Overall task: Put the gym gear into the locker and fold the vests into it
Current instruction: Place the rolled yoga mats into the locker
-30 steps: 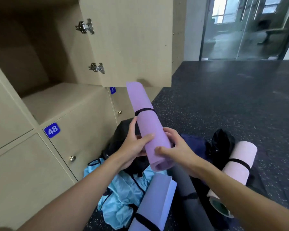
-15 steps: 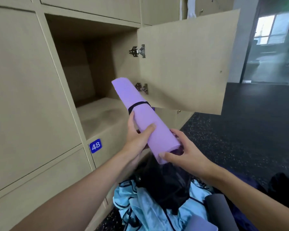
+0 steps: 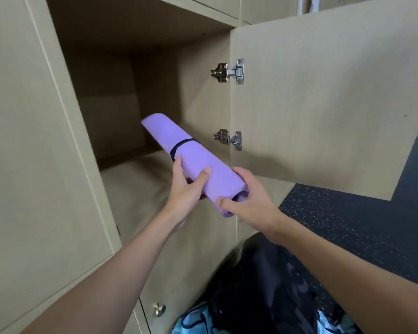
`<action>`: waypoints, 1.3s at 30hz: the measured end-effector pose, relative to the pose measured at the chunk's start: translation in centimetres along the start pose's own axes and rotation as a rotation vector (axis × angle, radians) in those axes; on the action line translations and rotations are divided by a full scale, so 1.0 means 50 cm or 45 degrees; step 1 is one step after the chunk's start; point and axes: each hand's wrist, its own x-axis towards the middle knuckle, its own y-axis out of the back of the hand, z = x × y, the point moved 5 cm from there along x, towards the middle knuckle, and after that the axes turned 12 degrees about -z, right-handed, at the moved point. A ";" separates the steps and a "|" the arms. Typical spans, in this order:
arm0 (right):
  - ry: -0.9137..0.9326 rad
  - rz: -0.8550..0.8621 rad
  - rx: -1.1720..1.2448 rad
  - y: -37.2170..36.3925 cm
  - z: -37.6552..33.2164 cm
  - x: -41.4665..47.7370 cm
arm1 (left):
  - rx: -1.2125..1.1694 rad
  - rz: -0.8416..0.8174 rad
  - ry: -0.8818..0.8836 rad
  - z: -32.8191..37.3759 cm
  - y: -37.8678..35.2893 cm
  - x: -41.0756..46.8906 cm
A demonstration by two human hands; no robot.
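A rolled purple mat [image 3: 198, 160] with a black strap around it points into the open locker [image 3: 140, 186], its far end past the front edge and above the locker floor. My left hand [image 3: 186, 191] grips the roll from below near its middle. My right hand [image 3: 249, 203] holds the near end of the roll. The locker is a beige compartment with nothing else inside. Its door [image 3: 323, 97] stands open to the right on two metal hinges.
A black bag [image 3: 263, 285] and light blue vests [image 3: 193, 321] lie on the dark speckled floor [image 3: 348, 225] below my right arm. Shut locker doors flank the open one, and a brass knob [image 3: 159, 309] sits on the door underneath.
Both hands lifted the purple mat from above the floor pile up to the locker, and its far end now enters the opening. The view rose with it, away from the other mats.
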 end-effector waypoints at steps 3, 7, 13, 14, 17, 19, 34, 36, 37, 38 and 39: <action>0.017 0.022 -0.014 0.011 0.017 0.046 | 0.335 0.042 0.032 -0.025 0.030 0.036; 0.024 0.040 -0.178 0.031 0.040 0.111 | 0.988 0.048 0.217 -0.068 0.072 0.063; 0.063 -0.079 -0.529 0.022 0.069 0.209 | 1.672 -0.151 0.389 -0.116 0.088 0.068; 0.058 -0.080 -0.614 0.021 0.076 0.228 | 1.717 -0.177 0.393 -0.117 0.088 0.070; 0.056 -0.062 -0.814 0.017 0.085 0.284 | 1.756 -0.173 0.348 -0.116 0.093 0.077; 0.050 -0.048 -0.983 0.013 0.085 0.318 | 1.740 -0.154 0.315 -0.117 0.102 0.084; 0.225 0.085 -1.244 -0.034 0.141 0.512 | 1.516 -0.128 0.287 -0.125 0.110 0.120; 0.271 0.132 -1.167 -0.036 0.144 0.505 | 1.523 -0.131 0.287 -0.125 0.109 0.121; 0.287 0.114 -1.106 -0.036 0.147 0.506 | 1.521 -0.131 0.286 -0.124 0.109 0.121; 0.289 0.082 -1.054 -0.035 0.150 0.509 | 1.519 -0.131 0.286 -0.124 0.109 0.121; 0.284 0.052 -1.027 -0.034 0.154 0.514 | 1.519 -0.131 0.287 -0.124 0.108 0.120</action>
